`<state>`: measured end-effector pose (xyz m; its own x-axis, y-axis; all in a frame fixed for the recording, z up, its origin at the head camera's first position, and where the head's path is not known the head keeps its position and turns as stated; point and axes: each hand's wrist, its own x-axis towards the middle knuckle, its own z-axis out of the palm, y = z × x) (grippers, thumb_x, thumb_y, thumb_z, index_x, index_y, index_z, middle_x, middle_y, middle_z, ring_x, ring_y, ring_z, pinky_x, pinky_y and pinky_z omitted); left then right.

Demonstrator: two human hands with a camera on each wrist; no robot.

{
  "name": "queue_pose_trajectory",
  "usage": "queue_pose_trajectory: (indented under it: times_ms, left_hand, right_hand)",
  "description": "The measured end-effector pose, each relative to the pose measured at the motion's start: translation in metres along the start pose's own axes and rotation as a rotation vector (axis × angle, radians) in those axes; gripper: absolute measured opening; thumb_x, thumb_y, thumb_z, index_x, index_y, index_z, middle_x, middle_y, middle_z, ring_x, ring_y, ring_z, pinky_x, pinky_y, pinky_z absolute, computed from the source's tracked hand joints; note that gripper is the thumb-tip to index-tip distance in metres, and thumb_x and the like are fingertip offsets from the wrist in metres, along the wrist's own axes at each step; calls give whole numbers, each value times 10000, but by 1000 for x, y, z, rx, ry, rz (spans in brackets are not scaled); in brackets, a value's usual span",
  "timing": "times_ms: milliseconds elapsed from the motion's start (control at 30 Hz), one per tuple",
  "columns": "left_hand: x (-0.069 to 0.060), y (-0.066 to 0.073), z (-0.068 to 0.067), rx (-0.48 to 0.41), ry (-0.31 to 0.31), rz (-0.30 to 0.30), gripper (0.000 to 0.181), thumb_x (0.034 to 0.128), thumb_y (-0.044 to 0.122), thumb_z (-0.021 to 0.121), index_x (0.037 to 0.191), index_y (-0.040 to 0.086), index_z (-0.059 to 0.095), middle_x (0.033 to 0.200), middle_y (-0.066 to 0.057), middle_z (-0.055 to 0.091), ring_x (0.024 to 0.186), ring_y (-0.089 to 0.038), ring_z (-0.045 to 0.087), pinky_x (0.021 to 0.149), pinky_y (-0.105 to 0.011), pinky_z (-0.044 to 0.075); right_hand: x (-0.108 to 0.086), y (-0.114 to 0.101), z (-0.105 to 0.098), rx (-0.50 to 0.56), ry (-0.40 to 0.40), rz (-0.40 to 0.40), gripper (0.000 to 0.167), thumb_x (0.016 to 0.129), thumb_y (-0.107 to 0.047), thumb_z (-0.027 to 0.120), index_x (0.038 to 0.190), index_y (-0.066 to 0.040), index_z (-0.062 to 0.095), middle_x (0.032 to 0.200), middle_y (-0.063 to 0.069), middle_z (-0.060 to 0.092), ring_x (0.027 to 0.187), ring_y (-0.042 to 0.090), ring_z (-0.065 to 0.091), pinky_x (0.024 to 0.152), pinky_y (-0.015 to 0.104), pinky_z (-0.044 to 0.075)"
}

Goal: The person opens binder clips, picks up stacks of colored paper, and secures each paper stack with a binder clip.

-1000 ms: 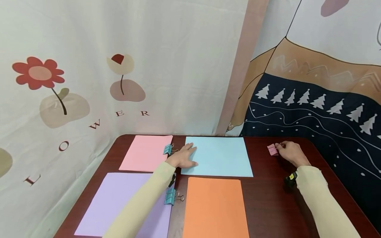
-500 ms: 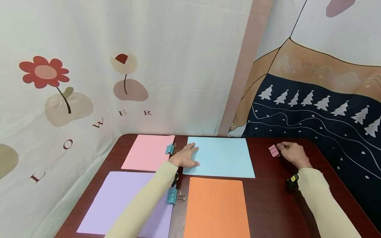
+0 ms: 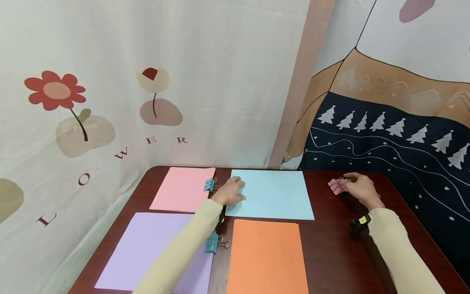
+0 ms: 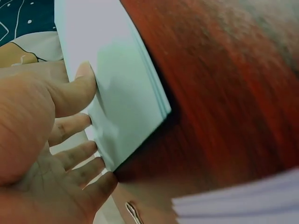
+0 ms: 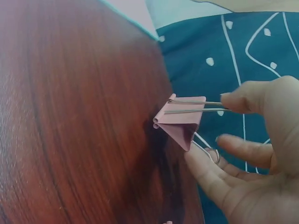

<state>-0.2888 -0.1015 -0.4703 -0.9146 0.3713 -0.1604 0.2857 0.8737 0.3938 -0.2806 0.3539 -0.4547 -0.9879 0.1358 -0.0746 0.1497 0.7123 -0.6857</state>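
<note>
My left hand (image 3: 229, 192) rests with spread fingers on the left edge of a stack of light blue paper (image 3: 273, 194). Several sheet edges of that blue stack show in the left wrist view, beside the left thumb (image 4: 77, 91). Over the right part of the table, my right hand (image 3: 361, 190) holds a pink binder clip (image 5: 184, 112) by its wire handles. Its thumb lies at the upper handle and the fingers at the lower one. The clip's mouth edges look closed together and point away from the palm, with no paper between them.
Pink paper (image 3: 181, 188) and purple paper (image 3: 147, 245) lie at the left, each with a teal binder clip (image 3: 211, 241) on its right edge. Orange paper (image 3: 268, 257) lies in front of the blue. A curtain (image 3: 220, 81) hangs behind the dark red table (image 3: 330, 245).
The pink clip has turned slightly in my right hand and shifted a little to the left over the last half second. My left hand stays on the blue paper.
</note>
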Motion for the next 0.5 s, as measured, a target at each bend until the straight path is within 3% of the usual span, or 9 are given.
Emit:
queue_pose_trajectory:
  times_ms: [133,267,367,500]
  left_hand:
    - [1,3,1,-16,44,-24,576,975,251,716,1481,57,519,1624,-172,349,1518,-350,324,1150,-515,426]
    - [3,8,2,-40,101,-73,593,914,232,792,1427,45,561,1539,-196,416,1443,-351,383,1073,-508,481]
    - [6,12,3,-27,144,-135,553,862,242,847,1291,-9,606,1421,-231,450,1276,-343,427,910,-460,535]
    - [11,16,5,30,201,-244,552,782,310,912,1083,-42,612,1217,-249,481,1039,-321,409,696,-373,497]
  right_hand:
    - [-1,-2,-2,79,-44,55,707,987,-380,636,1468,100,439,1455,342,495,1271,448,541,1024,572,489]
    - [-1,-3,-2,83,-51,39,721,920,-333,744,1428,98,468,1396,323,553,1209,404,573,983,465,519]
    - [-3,-3,-3,45,-49,10,741,906,-370,765,1390,112,479,1346,329,589,1184,408,587,975,466,509]
    - [-6,-2,-4,-1,-50,-30,749,937,-446,713,1356,133,490,1322,361,597,1158,430,601,984,524,515]
